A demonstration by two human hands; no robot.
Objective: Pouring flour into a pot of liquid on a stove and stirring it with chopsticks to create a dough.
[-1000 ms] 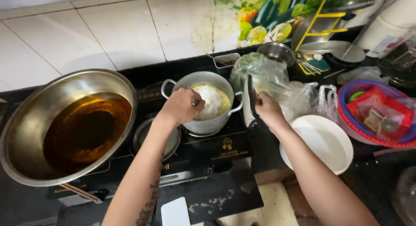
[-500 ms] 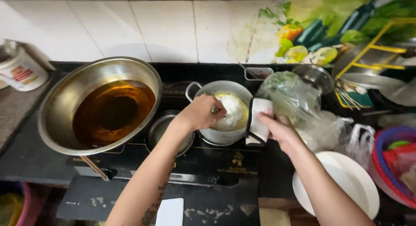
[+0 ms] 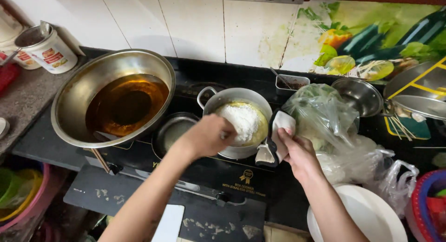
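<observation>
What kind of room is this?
Most likely a home kitchen: a wok of oil and a pot of flour sit on a stove, by a tiled wall.

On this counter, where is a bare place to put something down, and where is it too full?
Free: the dark stove front below the small pot, between the two forearms, and the grey counter left of the big oil pan. The white plate is bare too. Crowded: right of the pot, where plastic bags, a steel bowl and the right hand sit close.
</observation>
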